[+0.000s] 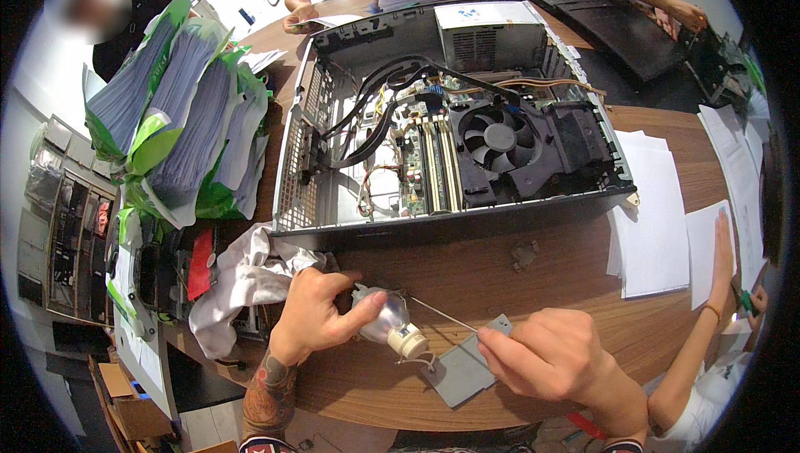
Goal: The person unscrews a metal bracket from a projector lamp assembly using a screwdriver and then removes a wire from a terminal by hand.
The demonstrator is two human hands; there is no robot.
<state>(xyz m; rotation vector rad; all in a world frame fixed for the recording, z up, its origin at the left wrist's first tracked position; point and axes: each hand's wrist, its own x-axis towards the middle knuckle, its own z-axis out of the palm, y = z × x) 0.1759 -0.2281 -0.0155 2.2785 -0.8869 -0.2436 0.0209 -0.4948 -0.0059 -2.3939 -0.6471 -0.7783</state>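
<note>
L hand (321, 311) half-curled, gripping glass lamp (397, 325); R hand (550, 357) pinching thin rod (443, 315) (grey plate (460, 374) nr it)

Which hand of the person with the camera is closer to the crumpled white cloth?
Left. The left hand is just beside the crumpled white cloth, at its right side. The right hand is farther away to the right, near the flat grey plate.

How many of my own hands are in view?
2: your left hand holds the glass bulb at lower centre; your right hand pinches a thin wire or rod, right of the bulb.
</note>
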